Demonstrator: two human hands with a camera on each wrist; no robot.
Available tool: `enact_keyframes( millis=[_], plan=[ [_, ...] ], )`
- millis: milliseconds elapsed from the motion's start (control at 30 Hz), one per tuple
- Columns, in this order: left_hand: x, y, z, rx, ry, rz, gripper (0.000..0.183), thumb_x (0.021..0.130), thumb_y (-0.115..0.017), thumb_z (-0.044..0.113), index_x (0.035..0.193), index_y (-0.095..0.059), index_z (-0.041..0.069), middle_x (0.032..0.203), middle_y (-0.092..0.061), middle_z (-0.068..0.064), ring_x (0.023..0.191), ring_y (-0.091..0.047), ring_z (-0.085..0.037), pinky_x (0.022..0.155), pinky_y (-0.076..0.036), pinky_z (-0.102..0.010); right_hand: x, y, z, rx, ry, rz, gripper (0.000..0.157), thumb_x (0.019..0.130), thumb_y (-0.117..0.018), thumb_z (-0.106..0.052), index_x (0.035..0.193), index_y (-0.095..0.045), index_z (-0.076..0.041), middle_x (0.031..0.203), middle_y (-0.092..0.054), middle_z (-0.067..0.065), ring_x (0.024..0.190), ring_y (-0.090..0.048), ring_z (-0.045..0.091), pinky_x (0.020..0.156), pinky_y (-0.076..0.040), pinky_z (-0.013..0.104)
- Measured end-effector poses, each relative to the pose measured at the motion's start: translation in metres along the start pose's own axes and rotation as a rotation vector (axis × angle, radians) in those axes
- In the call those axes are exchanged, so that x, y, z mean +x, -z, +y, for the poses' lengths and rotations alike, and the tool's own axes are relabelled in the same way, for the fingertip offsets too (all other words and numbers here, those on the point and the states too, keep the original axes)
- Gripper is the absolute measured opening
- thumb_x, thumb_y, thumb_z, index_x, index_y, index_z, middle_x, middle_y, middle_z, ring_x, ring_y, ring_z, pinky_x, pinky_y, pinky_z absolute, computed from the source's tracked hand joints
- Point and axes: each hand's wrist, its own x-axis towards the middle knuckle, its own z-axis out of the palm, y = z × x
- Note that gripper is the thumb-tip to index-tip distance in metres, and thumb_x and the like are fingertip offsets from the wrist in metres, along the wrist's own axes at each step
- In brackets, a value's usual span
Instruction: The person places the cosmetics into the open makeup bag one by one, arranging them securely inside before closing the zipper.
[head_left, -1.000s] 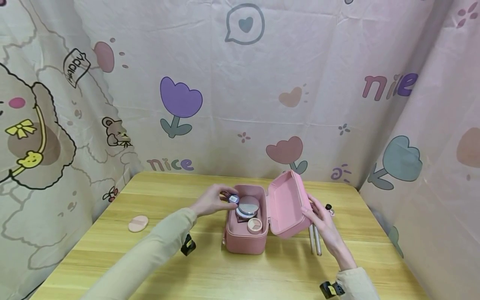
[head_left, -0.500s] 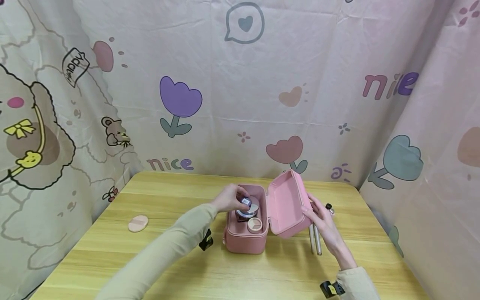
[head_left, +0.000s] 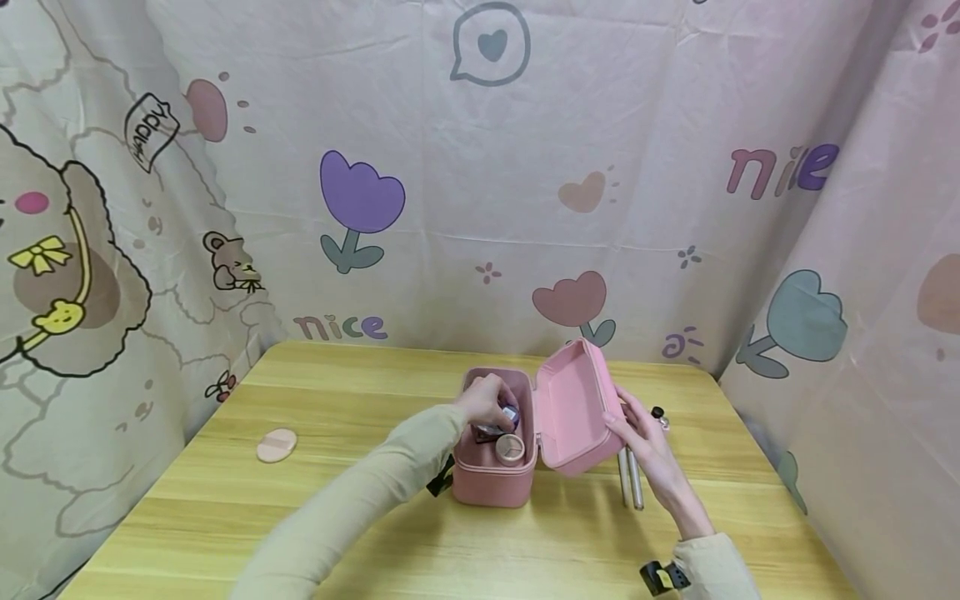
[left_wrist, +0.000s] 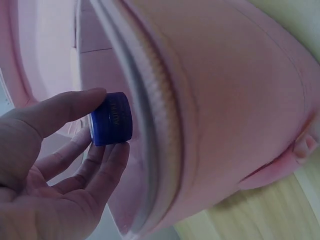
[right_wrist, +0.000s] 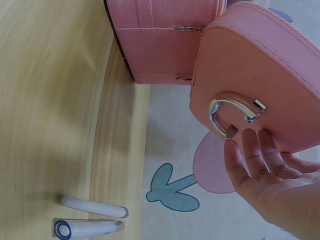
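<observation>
A pink cosmetic case [head_left: 491,487] stands on the table with its lid [head_left: 573,408] swung out to the right. My left hand [head_left: 483,400] reaches into the case, holding a small blue jar [left_wrist: 112,119] between thumb and fingers. In the head view the jar's pale-labelled end faces up, near a round three-part palette [head_left: 510,450] inside the case. Other items under the hand are mostly hidden. My right hand [head_left: 651,458] grips the lid's outer edge, thumb at the rim. In the right wrist view its fingertips [right_wrist: 248,137] lie against the lid's outside, close to the metal-ended handle [right_wrist: 235,107].
Two slim whitish tubes [head_left: 636,479] lie on the wooden table [head_left: 375,550] under the right hand. Behind them is a small black-topped item [head_left: 657,413]. A round powder puff [head_left: 277,445] lies at the left. Printed curtains [head_left: 465,167] hang around the table.
My left hand has carried the blue jar rightward and down, from the case's left rim to inside it. The hand now covers the round silvery compact seen before. My right hand and the lid stay put.
</observation>
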Motion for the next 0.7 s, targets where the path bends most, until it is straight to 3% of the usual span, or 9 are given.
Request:
enact_keyframes(
  millis=[700],
  plan=[
    [0.008, -0.024, -0.006, 0.015, 0.049, -0.028, 0.032, 0.063, -0.092, 0.005, 0.092, -0.078, 0.004, 0.087, -0.077, -0.006, 0.085, -0.062, -0.015, 0.083, -0.052, -0.025, 0.0, 0.0, 0.001, -0.007, -0.007, 0.004, 0.059, 0.103, -0.048, -0.016, 0.157, -0.028, -0.002, 0.14, -0.051, 0.032, 0.104, -0.063, -0.001, 0.09, -0.051, 0.015]
  ],
)
